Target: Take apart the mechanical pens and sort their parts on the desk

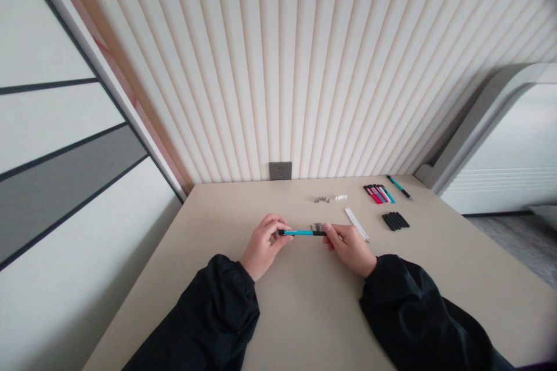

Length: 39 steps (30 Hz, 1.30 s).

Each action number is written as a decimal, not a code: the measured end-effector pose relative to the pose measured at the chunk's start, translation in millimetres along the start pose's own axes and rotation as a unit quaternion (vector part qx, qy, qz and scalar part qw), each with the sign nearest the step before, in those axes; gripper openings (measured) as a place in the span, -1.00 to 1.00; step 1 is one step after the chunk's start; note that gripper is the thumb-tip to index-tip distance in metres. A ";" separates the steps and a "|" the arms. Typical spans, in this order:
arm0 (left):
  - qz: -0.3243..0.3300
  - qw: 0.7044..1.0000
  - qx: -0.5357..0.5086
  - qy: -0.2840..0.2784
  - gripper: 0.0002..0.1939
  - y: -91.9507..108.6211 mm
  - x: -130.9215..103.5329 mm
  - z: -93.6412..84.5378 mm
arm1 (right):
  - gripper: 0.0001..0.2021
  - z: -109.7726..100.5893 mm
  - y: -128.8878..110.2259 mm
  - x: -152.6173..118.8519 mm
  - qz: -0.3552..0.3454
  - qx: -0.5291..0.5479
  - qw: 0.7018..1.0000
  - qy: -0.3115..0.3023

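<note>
A blue pen [303, 233] with black ends lies level between my two hands, just above the tabletop. My left hand [266, 243] pinches its black left end between thumb and fingers. At the other end, my right hand [348, 245] has its thumb and fingers closed on the black grip; the pen's right tip is hidden in those fingers. Just behind the right hand sit small dark metal parts [318, 226], partly covered by it. Thin white refill-like sticks [357, 224] lie close beyond the right hand's knuckles.
Small springs or metal tips [322, 200] and small white pieces [341, 197] lie farther back. To the right are coloured pen barrels [379, 193], several black tubes [395, 221] and a whole blue-and-black pen [399, 186]. A ribbed wall with a socket [280, 171] bounds the table [313, 313].
</note>
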<state>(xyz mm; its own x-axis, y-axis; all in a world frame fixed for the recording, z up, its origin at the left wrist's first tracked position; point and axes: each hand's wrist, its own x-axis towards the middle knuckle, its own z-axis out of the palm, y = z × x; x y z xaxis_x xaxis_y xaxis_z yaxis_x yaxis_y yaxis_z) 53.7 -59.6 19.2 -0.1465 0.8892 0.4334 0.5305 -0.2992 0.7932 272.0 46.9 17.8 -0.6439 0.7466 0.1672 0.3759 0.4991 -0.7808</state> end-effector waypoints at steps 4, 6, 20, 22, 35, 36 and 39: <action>0.004 1.000 -0.001 0.009 -0.90 -3.9 -0.3 0.0 | -0.63 -2.4 -1.4 1.3 -0.060 0.018 0.998 0.026; 0.007 1.000 -0.003 0.006 -0.92 -5.1 -0.6 0.0 | -0.67 -4.2 -2.6 1.8 -0.068 0.019 0.997 0.032; 0.010 1.000 -0.005 -0.010 -0.93 -2.5 -1.0 0.7 | -0.61 -2.2 -0.9 0.4 -0.041 0.023 0.998 0.028; 0.009 1.000 -0.007 -0.003 -0.93 -3.5 -1.3 0.8 | -0.67 -4.3 -2.9 1.0 -0.062 0.016 0.997 0.038; 0.028 0.999 0.010 -0.012 -0.92 -5.8 -1.4 -0.9 | -0.52 -1.9 -4.4 -1.1 -0.015 -0.018 1.000 0.007; 0.028 1.000 0.007 -0.008 -0.92 -6.4 -1.6 -0.6 | -0.53 -2.2 -4.4 -0.6 -0.019 -0.017 1.000 0.006; 0.024 1.000 -0.003 0.002 -0.94 -6.8 -2.1 0.4 | -0.61 -3.5 -4.5 0.9 -0.052 -0.016 0.998 0.017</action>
<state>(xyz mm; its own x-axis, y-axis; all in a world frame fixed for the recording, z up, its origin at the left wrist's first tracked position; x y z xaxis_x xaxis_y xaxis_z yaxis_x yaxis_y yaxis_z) 50.7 -59.2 12.7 -0.1256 0.8724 0.4724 0.5327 -0.3424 0.7739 272.1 46.9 23.5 -0.6581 0.7039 0.2673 0.3288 0.5880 -0.7390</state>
